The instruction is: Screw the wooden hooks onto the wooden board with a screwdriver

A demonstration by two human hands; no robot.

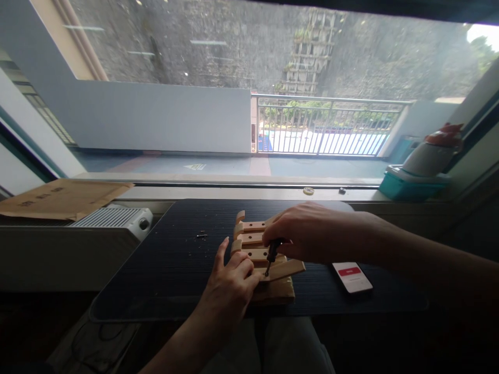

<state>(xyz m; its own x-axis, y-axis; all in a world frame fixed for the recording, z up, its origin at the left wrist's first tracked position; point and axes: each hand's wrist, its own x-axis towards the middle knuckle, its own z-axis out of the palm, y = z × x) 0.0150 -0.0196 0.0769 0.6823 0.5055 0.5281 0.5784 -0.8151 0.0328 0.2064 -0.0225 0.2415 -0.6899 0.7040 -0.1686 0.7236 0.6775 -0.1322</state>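
A wooden assembly (257, 254) of parallel strips with dark round holes lies on the dark table, on top of a thicker wooden block (275, 292). My right hand (294, 228) is closed around the dark handle of a screwdriver (273, 250), held upright with a slight tilt. The screwdriver's tip meets a hole in the nearest wooden strip (288, 270), which sits at an angle to the others. My left hand (234, 278) grips the left end of that strip, its fingers bent over the wood and one finger raised. The fingertips partly hide the strip's end.
A phone (353, 279) with a lit screen lies right of the block on the dark table (167, 275). Small dark bits (201, 236) are scattered at left. Beyond stand a white heater (117, 221), a brown envelope (58, 199) and, on the sill, a teal box (409, 184).
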